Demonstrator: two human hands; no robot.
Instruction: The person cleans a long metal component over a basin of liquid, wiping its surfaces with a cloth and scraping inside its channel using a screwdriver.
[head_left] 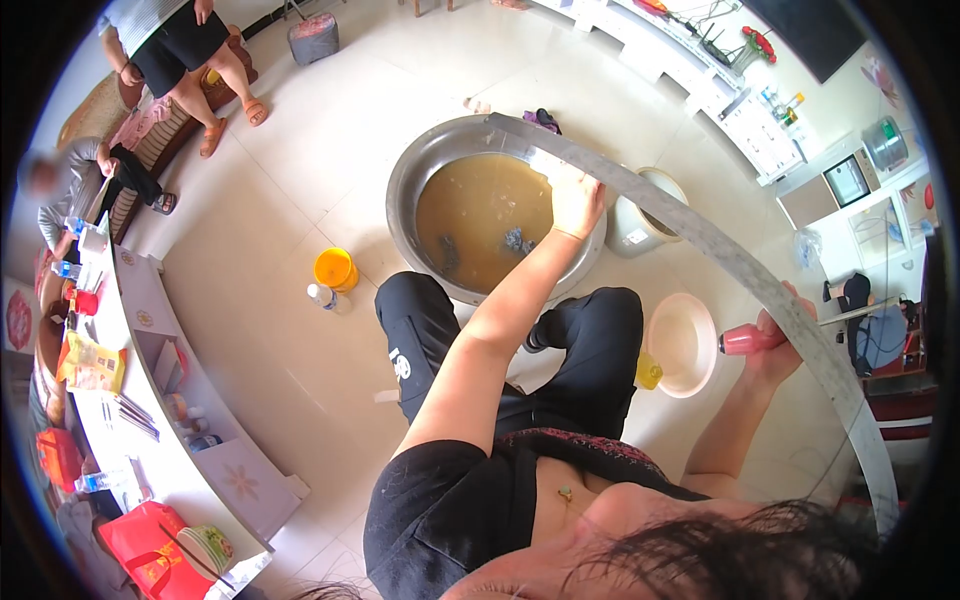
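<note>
A long flat grey strip (650,192), like a metal blade, runs from above the basin down the right side; its bend may come from the lens. My left hand (577,205) is closed on the strip near its far end, over the basin. A large metal basin (405,200) holds murky brown water with dark grey rags in it. My right hand (775,350) is wrapped round a red-handled tool (745,341) with a thin metal rod, possibly a screwdriver. The strip passes in front of part of this hand, hiding some fingers.
A pink basin (655,335) and a white bucket (625,240) stand right of the big basin. Left are a yellow cup (335,268) and a bottle (322,296). A cluttered table (200,400) lines the left; two people are at the far left.
</note>
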